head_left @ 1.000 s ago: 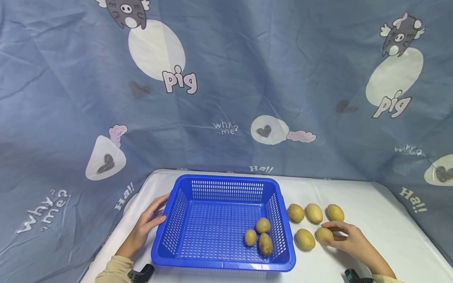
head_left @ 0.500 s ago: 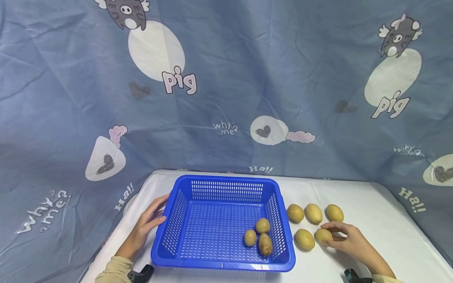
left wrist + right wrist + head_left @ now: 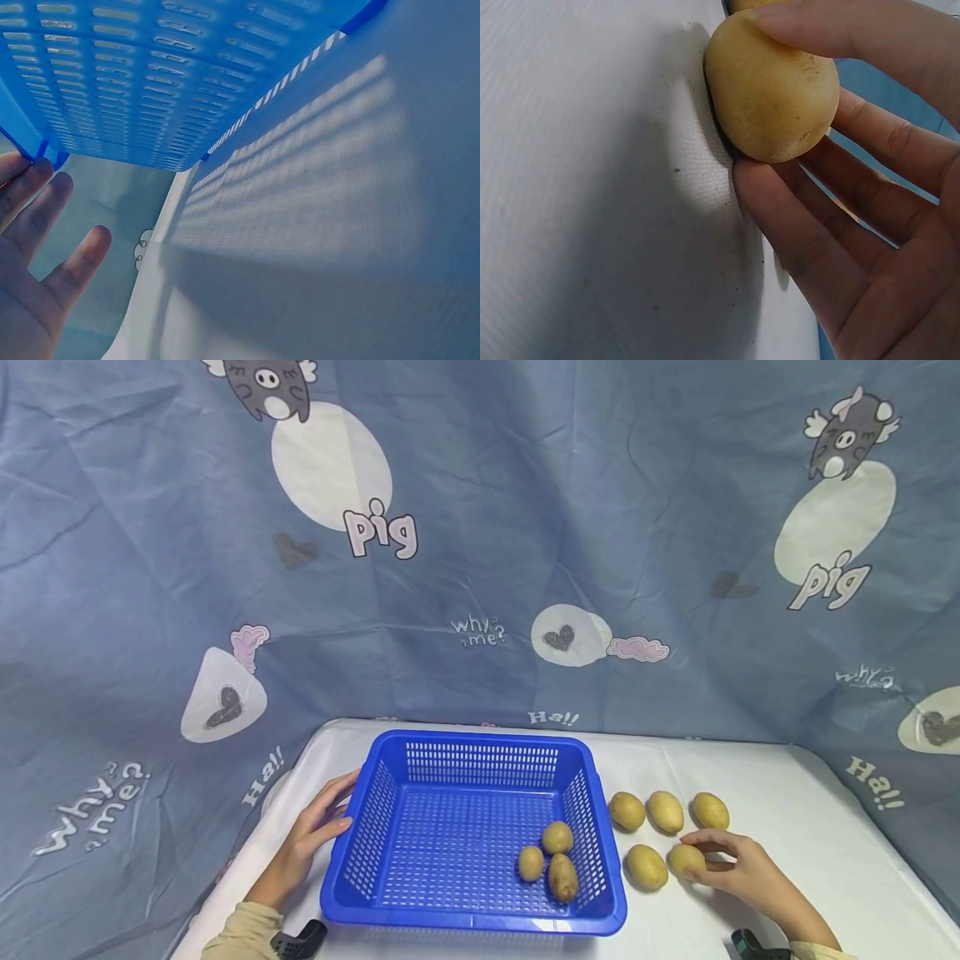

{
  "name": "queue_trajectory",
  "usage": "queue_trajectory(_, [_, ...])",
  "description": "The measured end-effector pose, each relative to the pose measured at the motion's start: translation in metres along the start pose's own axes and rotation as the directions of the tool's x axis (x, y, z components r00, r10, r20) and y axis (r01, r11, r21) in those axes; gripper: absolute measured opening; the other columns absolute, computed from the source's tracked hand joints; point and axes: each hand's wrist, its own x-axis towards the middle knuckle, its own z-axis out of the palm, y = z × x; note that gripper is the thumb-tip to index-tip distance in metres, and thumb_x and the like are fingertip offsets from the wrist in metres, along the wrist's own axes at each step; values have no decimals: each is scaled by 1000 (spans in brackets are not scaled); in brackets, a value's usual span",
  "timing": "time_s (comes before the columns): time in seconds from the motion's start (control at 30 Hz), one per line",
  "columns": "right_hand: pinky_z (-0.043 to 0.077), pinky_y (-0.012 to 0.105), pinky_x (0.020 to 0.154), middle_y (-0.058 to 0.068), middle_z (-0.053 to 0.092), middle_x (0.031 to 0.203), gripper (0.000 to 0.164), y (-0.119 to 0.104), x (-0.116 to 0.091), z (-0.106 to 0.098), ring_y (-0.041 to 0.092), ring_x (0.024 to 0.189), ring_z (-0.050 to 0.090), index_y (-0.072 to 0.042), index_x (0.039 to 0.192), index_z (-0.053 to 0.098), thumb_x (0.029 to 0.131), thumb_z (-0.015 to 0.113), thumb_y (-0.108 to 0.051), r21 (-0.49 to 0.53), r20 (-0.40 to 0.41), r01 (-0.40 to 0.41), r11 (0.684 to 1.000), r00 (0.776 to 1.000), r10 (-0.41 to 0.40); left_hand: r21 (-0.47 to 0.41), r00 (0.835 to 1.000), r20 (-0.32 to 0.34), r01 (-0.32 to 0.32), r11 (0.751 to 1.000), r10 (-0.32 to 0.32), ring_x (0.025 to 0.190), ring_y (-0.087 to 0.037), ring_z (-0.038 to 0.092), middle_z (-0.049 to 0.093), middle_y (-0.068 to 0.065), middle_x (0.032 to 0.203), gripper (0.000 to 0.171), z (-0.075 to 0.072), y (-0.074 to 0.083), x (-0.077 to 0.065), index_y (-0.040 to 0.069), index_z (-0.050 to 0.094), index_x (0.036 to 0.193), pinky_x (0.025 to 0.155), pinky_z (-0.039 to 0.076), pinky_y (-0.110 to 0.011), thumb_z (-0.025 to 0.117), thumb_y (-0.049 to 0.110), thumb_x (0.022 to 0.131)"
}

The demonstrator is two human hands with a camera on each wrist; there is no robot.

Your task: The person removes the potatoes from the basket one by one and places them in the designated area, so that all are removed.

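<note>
Pinched between the thumb and fingers of my right hand (image 3: 738, 864) is a yellow potato (image 3: 686, 860), on the table right of the blue basket (image 3: 472, 922). The right wrist view shows this potato (image 3: 772, 90) low against the white cloth, fingertips along its sides. My left hand (image 3: 303, 835) touches the basket's left rim with extended fingers. Close up, the left fingers (image 3: 45, 210) are spread, some reaching the rim. Inside the basket, near its right wall, lie three potatoes: a round one (image 3: 557, 838), a small one (image 3: 531, 863) and a brown-marked one (image 3: 562, 878).
Beside the held potato lies another potato (image 3: 647, 867). Behind it three more sit in a row: a left one (image 3: 627, 811), a middle one (image 3: 665, 812) and a right one (image 3: 710, 811). A patterned blue curtain (image 3: 480, 568) hangs behind the white table (image 3: 795, 810).
</note>
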Motion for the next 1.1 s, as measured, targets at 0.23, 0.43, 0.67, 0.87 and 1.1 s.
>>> queue_trajectory(0.23, [60, 18, 80, 3, 75, 112, 37, 0, 1, 0, -9, 97, 65, 2, 118, 70, 86, 83, -10, 0, -7, 0, 1000, 1000, 0, 12, 1000, -7, 16, 1000, -16, 140, 5, 45, 41, -25, 157, 62, 0, 0, -1, 5, 37, 159, 110, 38, -10, 46, 2, 98])
queue_trajectory(0.43, [61, 20, 82, 19, 72, 117, 43, -2, -1, -5, -9, 100, 65, 5, 121, 68, 85, 84, -11, 5, -29, -16, 1000, 999, 16, 29, 1000, -13, 16, 999, -15, 140, 7, 44, 41, -26, 157, 62, 0, 0, -1, 5, 38, 158, 110, 38, -9, 47, 3, 97])
queue_trajectory(0.67, [62, 20, 83, 0, 72, 118, 46, -7, -5, -12, -7, 102, 67, 8, 123, 66, 84, 84, -8, 23, -121, -40, 999, 992, 42, 23, 1000, -3, 17, 1000, -17, 141, 6, 43, 40, -25, 158, 61, -1, -2, 0, 6, 37, 159, 111, 38, -10, 47, 3, 98])
queue_trajectory(0.87, [62, 23, 83, -6, 73, 115, 43, -13, -4, -13, -3, 102, 70, 4, 120, 68, 83, 86, -10, 5, -160, -19, 1000, 987, 19, 32, 1000, -10, 12, 999, -11, 140, 6, 44, 41, -25, 158, 62, 0, -4, 0, 6, 38, 158, 110, 38, -10, 48, 3, 97])
queue_trajectory(1.1, [61, 20, 82, -2, 74, 113, 41, -29, 2, -13, -4, 100, 69, 0, 119, 70, 83, 86, -12, -42, -164, -5, 999, 986, -2, 31, 1000, -13, -3, 1000, 3, 140, 5, 45, 42, -26, 156, 62, 0, -4, -1, 6, 39, 158, 110, 39, -11, 47, 2, 97])
